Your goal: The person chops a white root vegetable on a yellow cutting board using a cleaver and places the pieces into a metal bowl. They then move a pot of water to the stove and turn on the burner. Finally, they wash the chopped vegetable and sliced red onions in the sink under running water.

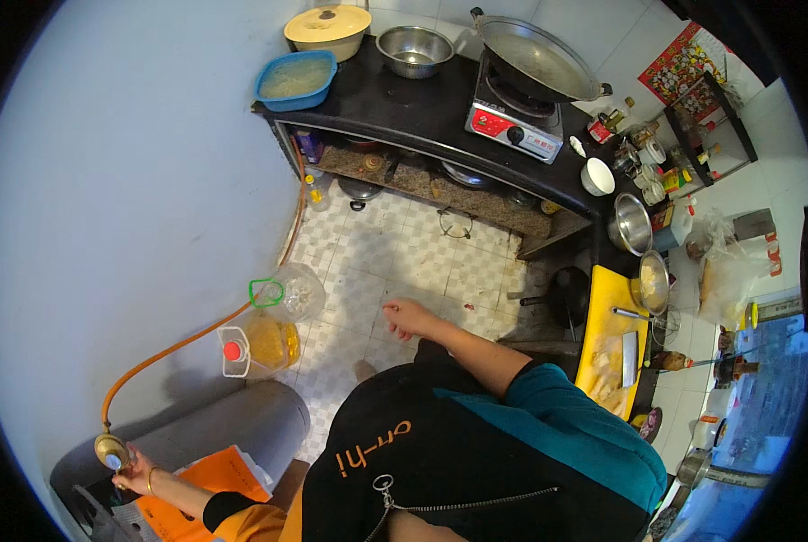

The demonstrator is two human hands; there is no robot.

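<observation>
At the lower left, my left hand (131,471) has its fingers at the brass gas regulator (111,452), whose orange hose (166,351) runs up along the wall. The regulator sits by the end of a grey gas cylinder (241,420). How firmly the fingers close on it is hard to see. My right hand (407,320) hangs over the tiled floor, fingers loosely curled, touching no object. Far off on the black counter, a wok (539,59) rests on a portable gas stove (515,125).
A large oil bottle (268,347) and an empty-looking plastic jug (299,293) stand by the wall. At right, a yellow cutting board (603,325) holds a cleaver (629,359) and food pieces. A blue basin (297,81) and steel bowl (415,51) are on the counter.
</observation>
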